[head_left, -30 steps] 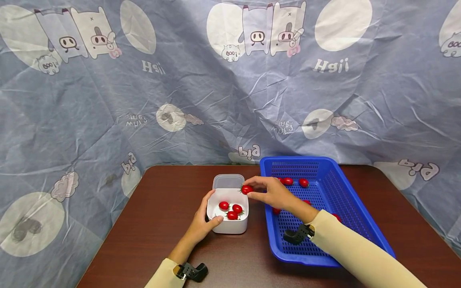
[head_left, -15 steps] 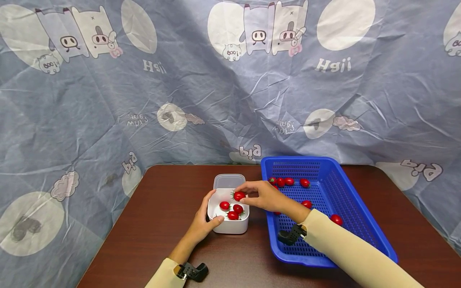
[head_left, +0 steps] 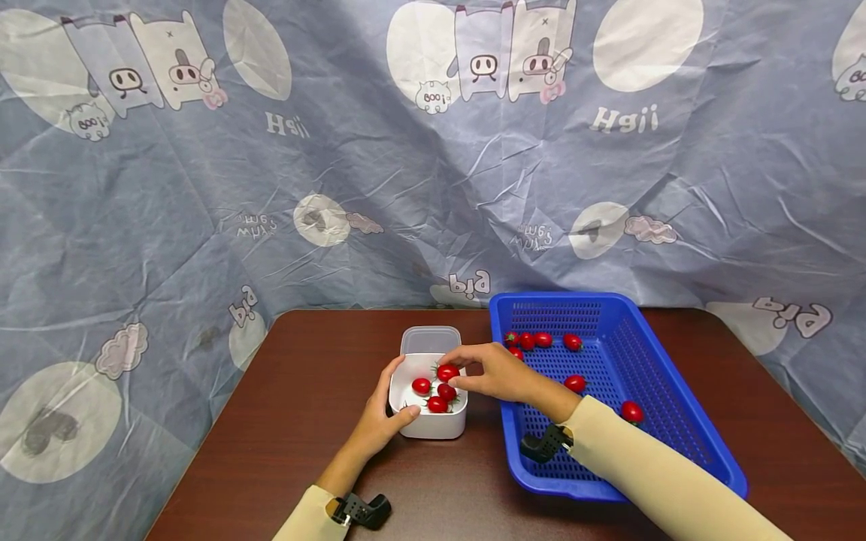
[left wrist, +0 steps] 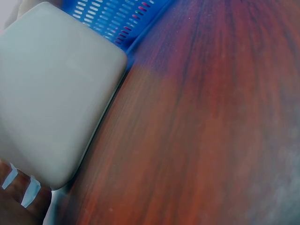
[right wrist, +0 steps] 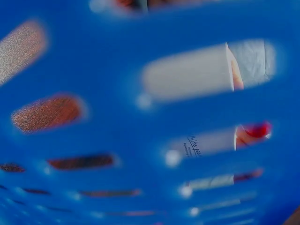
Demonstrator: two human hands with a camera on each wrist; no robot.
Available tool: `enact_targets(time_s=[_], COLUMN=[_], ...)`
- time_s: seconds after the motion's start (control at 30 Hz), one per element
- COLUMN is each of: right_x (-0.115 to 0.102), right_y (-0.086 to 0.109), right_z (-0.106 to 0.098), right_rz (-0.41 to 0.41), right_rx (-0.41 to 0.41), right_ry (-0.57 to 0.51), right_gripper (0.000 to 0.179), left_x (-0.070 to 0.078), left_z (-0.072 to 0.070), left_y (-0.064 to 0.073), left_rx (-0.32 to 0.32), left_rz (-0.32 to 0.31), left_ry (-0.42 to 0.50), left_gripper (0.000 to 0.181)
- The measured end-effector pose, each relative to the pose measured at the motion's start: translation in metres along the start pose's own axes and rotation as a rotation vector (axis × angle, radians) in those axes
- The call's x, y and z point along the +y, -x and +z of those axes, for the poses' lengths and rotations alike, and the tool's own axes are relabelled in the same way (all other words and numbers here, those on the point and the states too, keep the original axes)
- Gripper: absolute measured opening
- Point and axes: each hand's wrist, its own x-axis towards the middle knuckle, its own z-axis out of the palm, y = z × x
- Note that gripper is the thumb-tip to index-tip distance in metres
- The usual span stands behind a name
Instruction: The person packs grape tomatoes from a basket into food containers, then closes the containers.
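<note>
My left hand (head_left: 379, 415) grips the left side of a small white box (head_left: 433, 427), its thumb over the front rim. In the left wrist view the box's pale wall (left wrist: 56, 93) fills the left part, with fingers (left wrist: 28, 199) at its lower edge. My right hand (head_left: 497, 372) reaches over the box's right rim. Between its thumb and fingertips is a red cherry tomato (head_left: 447, 373) with a green stem, held low inside the box. Three other cherry tomatoes lie in the box, one (head_left: 421, 386) to the left. The right wrist view looks through blurred blue slots (right wrist: 187, 75).
A blue perforated basket (head_left: 676, 406) stands on the right under my right forearm, with several cherry tomatoes (head_left: 572, 343) in it. Behind the box is a translucent lid (head_left: 430, 340). The brown table (head_left: 304, 376) ends at a patterned grey-blue cloth (head_left: 379, 165).
My right hand has moved left and down with the cherry tomato, from the box's right rim to inside it. The left hand has kept its grip on the box.
</note>
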Motion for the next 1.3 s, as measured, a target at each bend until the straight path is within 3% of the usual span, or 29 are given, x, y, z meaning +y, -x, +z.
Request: enact_targets(time_s=[0.73, 1.3], right_x=[-0.0012, -0.0004], right_y=[-0.0005, -0.0010], right_z=[-0.0002, -0.0007], right_rz=[0.017, 0.015], right_rx=[-0.007, 0.001], right_ry=[0.012, 0.002], right_gripper=[0.031, 0.029], left_x=[0.0039, -0.0023], left_z=[-0.0019, -0.0011], left_y=[0.0006, 0.0009], left_rx=[0.007, 0.005], left_rz=[-0.020, -0.012], left_ry=[-0.031, -0.013], left_gripper=[0.082, 0.083])
